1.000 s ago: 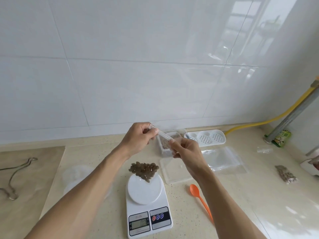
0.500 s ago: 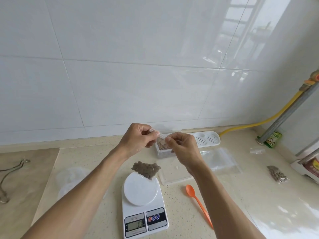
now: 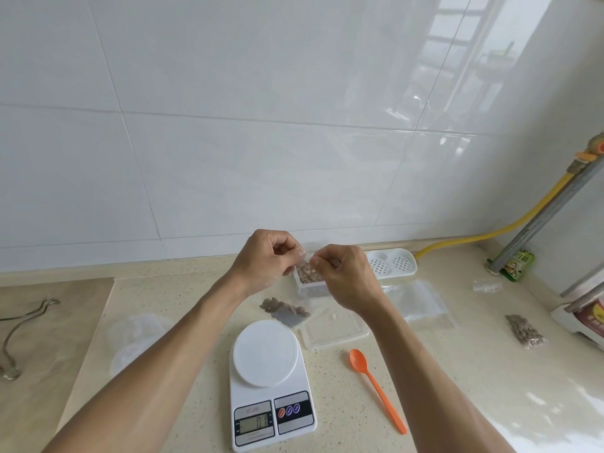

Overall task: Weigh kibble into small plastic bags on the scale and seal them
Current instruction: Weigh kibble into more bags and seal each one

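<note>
Countertop (image 3: 202, 289): work surface; bears all items listed below.
Scale (image 3: 271, 384): white, platform bare; display lit, digits not legible; small model text above the display too fine to read.
Stack of empty bags (image 3: 421, 302): clear plastic, right of centre; judged to be portions not yet filled.
Kibble tub (image 3: 310, 282): open clear container behind the hands, kibble inside; its lid (image 3: 333, 331) lies just beside the scale.
Filled bag in hand (image 3: 287, 310): hangs above the far edge of the scale, kibble at its bottom; weighing judged done, sealing under way.
Left hand (image 3: 266, 261): thumb and fingers pinch the bag's top strip.
Right hand (image 3: 346, 276): pinches the same strip, close beside the left.
Finished bag (image 3: 524, 331): kibble-filled, far right, well apart.
Orange spoon (image 3: 376, 384): idle beside the scale.
Green packet (image 3: 519, 266): printed, lettering unreadable.
</note>
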A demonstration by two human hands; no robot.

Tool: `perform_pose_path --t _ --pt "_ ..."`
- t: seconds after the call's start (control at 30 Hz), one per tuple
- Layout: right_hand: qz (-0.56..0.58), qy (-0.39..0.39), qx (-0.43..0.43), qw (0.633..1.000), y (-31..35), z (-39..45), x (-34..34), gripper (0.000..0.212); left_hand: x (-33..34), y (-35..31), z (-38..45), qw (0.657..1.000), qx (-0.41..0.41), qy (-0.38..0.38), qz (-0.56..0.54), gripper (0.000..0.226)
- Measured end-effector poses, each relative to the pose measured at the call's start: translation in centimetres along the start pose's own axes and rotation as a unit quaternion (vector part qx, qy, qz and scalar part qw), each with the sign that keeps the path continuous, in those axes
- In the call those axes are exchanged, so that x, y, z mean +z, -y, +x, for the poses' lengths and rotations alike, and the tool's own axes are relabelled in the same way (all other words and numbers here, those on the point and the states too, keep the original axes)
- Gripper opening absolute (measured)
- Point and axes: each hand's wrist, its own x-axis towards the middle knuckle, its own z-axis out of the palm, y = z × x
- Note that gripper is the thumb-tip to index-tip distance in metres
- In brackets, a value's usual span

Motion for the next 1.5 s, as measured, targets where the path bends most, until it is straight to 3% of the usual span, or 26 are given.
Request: perform_pose_path --t 0.23,0.3,0.43,0.57,0.67,0.77,0.83,0.9,1.0,1.1,1.3,1.5 --pt "0.175 -0.013 0.068 0.982 -3.6 -1.0 -2.5 0.022 1.5 -0.2 0.7 0.998 -0.016 -0.007 -0.052 0.020" --pt "0.159 -0.028 0.081 0.984 -5.1 -1.1 -3.3 0.023 2.6 -0.3 1.3 0.997 -0.032 0.036 -0.064 0.020" --pt "0.075 -0.040 0.079 0.993 -6.7 -0.9 -5.6 0.027 6.3 -0.7 2.8 0.990 -0.021 0.140 0.012 0.023" --pt "0.193 -0.060 0.104 0.974 -9.4 -1.2 -8.7 0.037 10.5 -0.8 5.0 0.992 -0.027 0.121 -0.003 0.019" --pt "0.228 -0.009 0.135 0.964 -13.2 -1.5 -11.0 0.051 14.6 -0.7 7.0 0.992 -0.056 0.093 -0.061 0.021" --pt "0.195 0.033 0.193 0.961 -18.7 -1.9 -12.8 0.034 19.7 -0.6 9.6 0.988 -0.085 0.066 -0.108 0.020" --pt "0.181 0.015 0.221 0.958 -22.7 -2.0 -14.6 0.018 23.5 -0.1 11.6 0.989 -0.098 0.052 -0.102 0.018" --pt "0.178 -0.015 0.252 0.951 -26.7 -2.0 -17.1 0.015 27.6 1.2 13.8 0.992 -0.107 0.044 -0.058 0.019" --pt "0.158 -0.069 0.302 0.938 -32.2 -1.9 -21.4 0.019 33.4 3.8 16.9 0.991 -0.105 0.061 0.051 0.022" --pt "0.048 -0.090 0.336 0.936 -37.3 -1.6 -24.8 0.025 39.1 5.8 19.2 0.978 -0.095 0.108 0.154 0.020" --pt "-0.084 -0.064 0.382 0.918 -45.8 -0.7 -27.2 0.031 47.6 9.2 23.0 0.946 -0.106 0.145 0.269 0.033" --pt "-0.184 -0.030 0.365 0.912 -48.6 0.6 -27.2 0.053 50.6 11.5 24.5 0.929 -0.114 0.155 0.317 0.023"
